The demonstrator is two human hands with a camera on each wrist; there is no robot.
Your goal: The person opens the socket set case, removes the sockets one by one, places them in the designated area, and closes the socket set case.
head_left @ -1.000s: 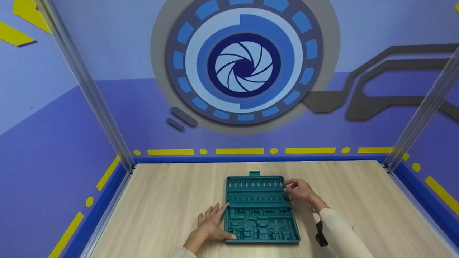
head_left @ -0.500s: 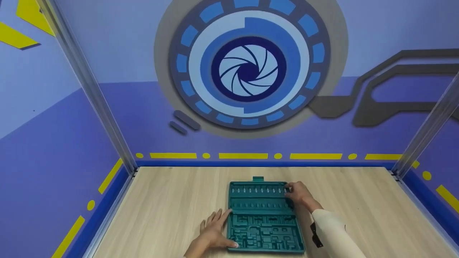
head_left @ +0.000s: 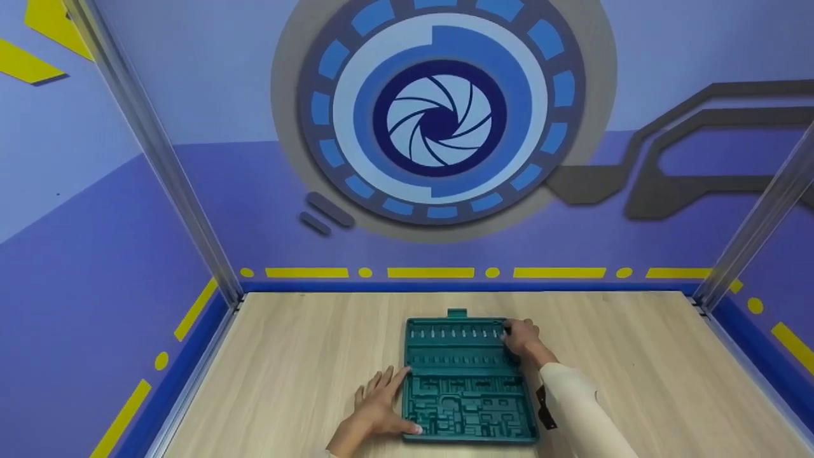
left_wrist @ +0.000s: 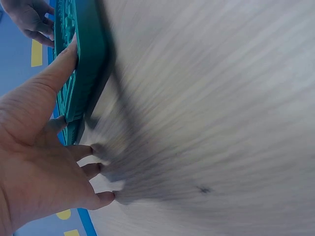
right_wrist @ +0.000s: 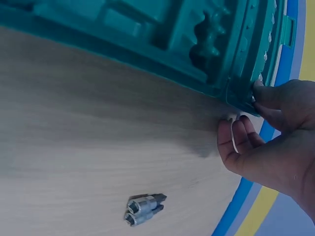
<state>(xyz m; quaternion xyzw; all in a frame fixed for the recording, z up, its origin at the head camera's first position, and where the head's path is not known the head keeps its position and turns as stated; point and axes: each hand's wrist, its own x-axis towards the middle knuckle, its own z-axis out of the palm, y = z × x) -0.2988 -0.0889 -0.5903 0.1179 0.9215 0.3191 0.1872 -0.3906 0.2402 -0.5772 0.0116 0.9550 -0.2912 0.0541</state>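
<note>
An open green plastic tool case (head_left: 458, 346) lies on the table, its moulded compartments facing up. Small silver bits (head_left: 443, 333) stand in a row along its far half. My right hand (head_left: 523, 337) is at the far right corner of the case. In the right wrist view, thumb and index finger of the right hand (right_wrist: 280, 128) pinch the bit (right_wrist: 253, 99) at the end of the row, mostly hidden; the other fingers curl below the rim. My left hand (head_left: 376, 407) rests at the near left side, thumb on the case's rim, other fingers spread toward the table.
Two metal socket pieces with dark tips (right_wrist: 142, 206) lie on the wooden table (head_left: 305, 356), right of the case. A black strap (head_left: 545, 408) shows beside the right sleeve (head_left: 582, 407). Blue walls (head_left: 210, 197) stand behind and beside the table.
My right thumb and fingers have closed in on the end of the bit row, with the hand turning slightly inward. The left hand keeps its place. The head view has shifted a little.
</note>
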